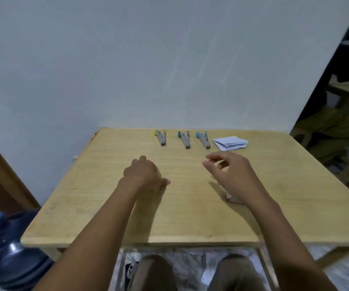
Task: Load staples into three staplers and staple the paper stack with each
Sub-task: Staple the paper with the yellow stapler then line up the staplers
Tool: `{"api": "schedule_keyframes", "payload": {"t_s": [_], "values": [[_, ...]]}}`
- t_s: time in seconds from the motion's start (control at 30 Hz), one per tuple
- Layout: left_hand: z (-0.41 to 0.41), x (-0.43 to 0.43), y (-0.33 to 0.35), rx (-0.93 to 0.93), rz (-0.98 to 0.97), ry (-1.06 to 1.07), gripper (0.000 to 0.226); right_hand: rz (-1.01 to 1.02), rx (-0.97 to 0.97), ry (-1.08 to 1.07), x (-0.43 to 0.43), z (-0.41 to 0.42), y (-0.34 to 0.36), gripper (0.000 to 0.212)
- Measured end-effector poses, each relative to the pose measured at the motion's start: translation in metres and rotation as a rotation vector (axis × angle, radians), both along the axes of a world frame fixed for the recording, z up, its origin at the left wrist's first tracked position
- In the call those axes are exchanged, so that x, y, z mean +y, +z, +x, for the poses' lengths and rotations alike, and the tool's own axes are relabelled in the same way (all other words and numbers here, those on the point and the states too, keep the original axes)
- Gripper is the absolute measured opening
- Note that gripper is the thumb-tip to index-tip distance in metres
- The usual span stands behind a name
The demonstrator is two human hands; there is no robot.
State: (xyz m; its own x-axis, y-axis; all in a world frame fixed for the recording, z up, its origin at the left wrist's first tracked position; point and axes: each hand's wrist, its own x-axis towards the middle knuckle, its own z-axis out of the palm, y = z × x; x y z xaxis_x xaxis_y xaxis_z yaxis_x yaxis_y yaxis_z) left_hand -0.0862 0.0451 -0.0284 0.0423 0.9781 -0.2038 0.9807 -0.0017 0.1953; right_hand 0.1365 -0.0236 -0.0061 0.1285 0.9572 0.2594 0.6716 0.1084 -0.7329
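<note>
Starting nearest, 2 knees show under the near edge of the wooden table (106, 206), and a blue water bottle (7, 248) stands on the floor to its left. Both bare forearms reach out over the tabletop. A small pale object (233, 198) lies on the wood half hidden under the right wrist. It may be the staple supply, but too little of it shows to tell.

The left hand (146, 175) rests on the table with its fingers folded under the palm and the thumb tip out to the side. Whether they hold anything is hidden. The right hand (230, 171) hovers just above the wood, its fingers (210, 157) loosely curved and apart from the thumb, with nothing between them.

Beyond the hands, near the far edge, 3 staplers lie in a row, apart from each other: the yellow stapler (161, 138), the green stapler (184, 140) and the blue stapler (203, 140). Each long axis runs far to near, leaning slightly rightward. The coloured ends sit toward the wall and the metal noses point at the person. The paper stack (230, 142) lies just right of the blue one.

Loading looks not yet begun, since no stapler is in hand. The next move likely calls for reaching forward to take 1 stapler, then opening its staple channel.
</note>
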Motion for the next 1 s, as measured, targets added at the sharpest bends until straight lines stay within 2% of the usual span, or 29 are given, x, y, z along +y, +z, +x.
{"api": "schedule_keyframes", "payload": {"t_s": [0.07, 0.13, 0.2, 0.3, 0.53, 0.67, 1.0], "values": [[0.003, -0.006, -0.003, -0.067, 0.041, 0.019, 0.055, -0.008, -0.034, -0.075, -0.029, 0.037, -0.004, 0.019], [0.011, -0.017, -0.010, -0.195, 0.169, 0.042, 0.045, -0.114, -0.097, -0.126, -0.047, 0.070, -0.010, 0.029], [0.030, -0.036, -0.019, -0.310, 0.308, 0.002, 0.040, -0.258, -0.187, -0.112, -0.059, 0.096, -0.019, 0.042], [0.068, -0.066, -0.030, -0.457, 0.355, -0.119, 0.036, -0.337, -0.245, -0.041, -0.064, 0.114, -0.037, 0.049], [0.128, -0.092, -0.044, -0.512, 0.322, -0.233, 0.030, -0.209, -0.282, -0.020, -0.059, 0.118, -0.053, 0.035], [0.132, -0.093, -0.052, -0.511, 0.368, -0.274, 0.030, -0.188, -0.295, -0.005, -0.057, 0.119, -0.057, 0.034], [0.130, -0.094, -0.051, -0.467, 0.325, -0.394, 0.033, -0.199, -0.294, 0.020, -0.058, 0.114, -0.057, 0.036]]}}
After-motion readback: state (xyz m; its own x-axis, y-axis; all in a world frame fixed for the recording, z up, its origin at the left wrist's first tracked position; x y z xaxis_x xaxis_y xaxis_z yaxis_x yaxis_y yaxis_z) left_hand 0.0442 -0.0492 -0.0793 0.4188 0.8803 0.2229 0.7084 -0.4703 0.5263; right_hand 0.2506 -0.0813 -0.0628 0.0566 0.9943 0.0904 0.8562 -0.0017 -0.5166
